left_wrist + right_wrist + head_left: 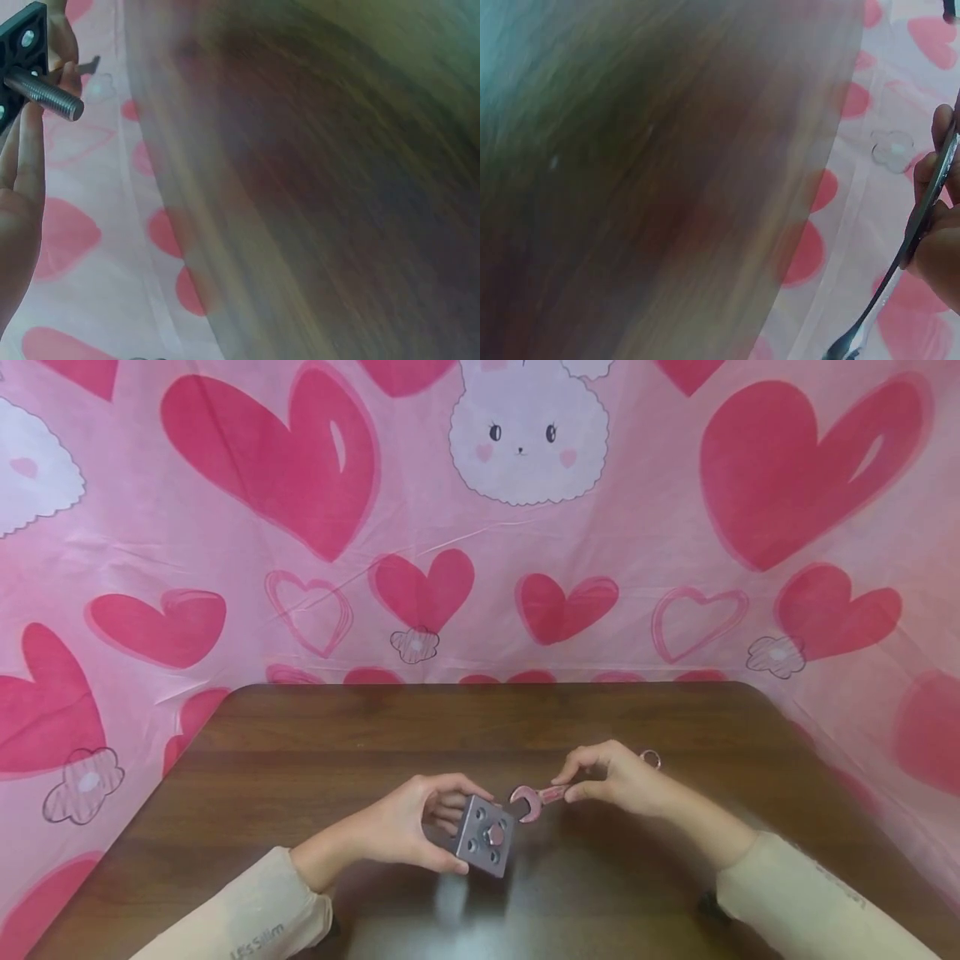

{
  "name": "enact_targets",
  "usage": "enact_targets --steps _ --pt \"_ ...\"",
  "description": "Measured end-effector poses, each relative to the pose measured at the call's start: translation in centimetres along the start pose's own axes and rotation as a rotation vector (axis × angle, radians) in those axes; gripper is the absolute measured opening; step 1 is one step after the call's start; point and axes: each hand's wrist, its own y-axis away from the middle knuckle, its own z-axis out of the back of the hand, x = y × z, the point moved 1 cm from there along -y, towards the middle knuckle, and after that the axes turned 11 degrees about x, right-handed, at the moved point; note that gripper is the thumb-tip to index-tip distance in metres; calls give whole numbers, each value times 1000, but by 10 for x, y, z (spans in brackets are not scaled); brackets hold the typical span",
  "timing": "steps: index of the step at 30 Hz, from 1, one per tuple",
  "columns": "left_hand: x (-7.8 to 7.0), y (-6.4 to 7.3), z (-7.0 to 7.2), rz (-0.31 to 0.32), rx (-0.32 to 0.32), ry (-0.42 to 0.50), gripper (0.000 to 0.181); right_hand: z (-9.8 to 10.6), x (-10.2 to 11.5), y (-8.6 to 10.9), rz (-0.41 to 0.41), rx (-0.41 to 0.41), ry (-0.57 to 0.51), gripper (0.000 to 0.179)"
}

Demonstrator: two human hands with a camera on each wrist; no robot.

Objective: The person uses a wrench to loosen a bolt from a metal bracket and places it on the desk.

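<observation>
My left hand [405, 822] grips a dark grey square plate [472, 864] by its left side, thumb below and fingers along the upper back. Small holes sit near the plate's corners, and a hex bolt head [494, 835] shows at its middle. From the other face, the bolt's threaded shank [56, 99] sticks out in the left wrist view. My right hand [626, 785] pinches a combination wrench [553, 793] by its shaft. Its open-end jaw overlaps the plate's upper right edge in the head view, while the ring end shows beyond the hand. Both things are held above the table.
A dark brown wooden table [315, 718] with rounded far corners spreads below the hands. Behind it and along both sides hangs a pink cloth [495, 539] printed with hearts. Light sleeves [247, 902] cover both forearms.
</observation>
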Motion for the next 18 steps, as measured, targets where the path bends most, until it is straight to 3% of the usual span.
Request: enact_targets --steps 18 --pt "5 11 10 18 -189 -81 60 24 -53 1 -190 39 133 6"
